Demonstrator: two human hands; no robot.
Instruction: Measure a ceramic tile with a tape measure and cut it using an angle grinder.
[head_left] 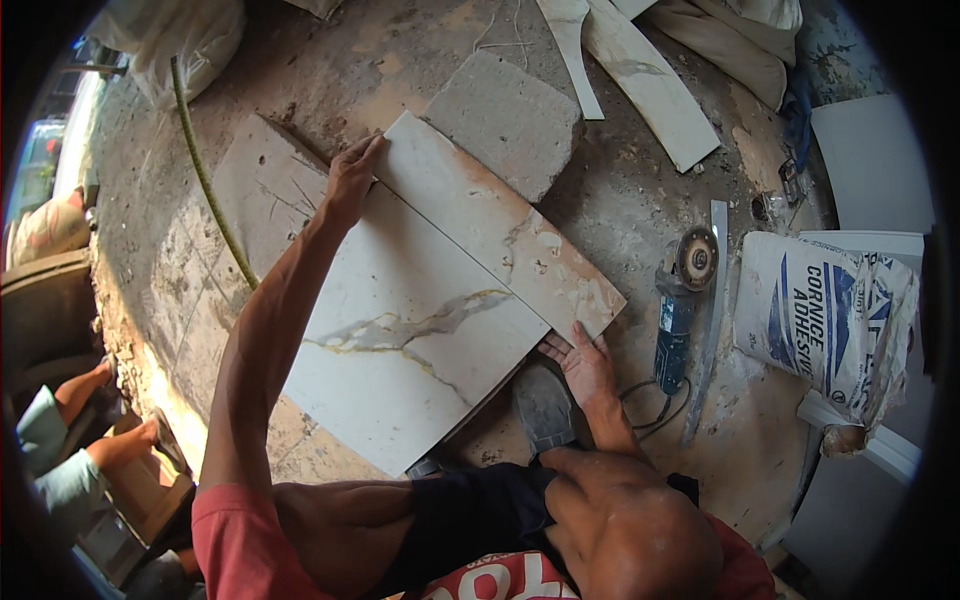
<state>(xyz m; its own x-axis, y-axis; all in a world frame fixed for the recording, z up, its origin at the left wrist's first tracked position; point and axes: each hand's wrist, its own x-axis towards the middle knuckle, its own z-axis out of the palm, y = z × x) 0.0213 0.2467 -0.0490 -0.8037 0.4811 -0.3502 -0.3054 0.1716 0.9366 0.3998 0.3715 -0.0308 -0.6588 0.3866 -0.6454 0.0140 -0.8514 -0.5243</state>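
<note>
A large white marble-look tile with grey and gold veins lies in front of me. Along its far edge is a narrower tile strip, dusted brown, with a thin dark line between the two. The strip sits slightly shifted to the right of the large tile. My left hand is closed on the strip's far left end. My right hand, palm turned up, grips the strip's near right end, its fingertips partly hidden at the edge. Beneath the left part of the tile a concrete slab shows.
Another concrete block lies beyond the strip. To the right are an angle grinder with its cord, a metal straightedge and an adhesive bag. Tile offcuts lie at the back; a hose curves at left. Another person's legs show at lower left.
</note>
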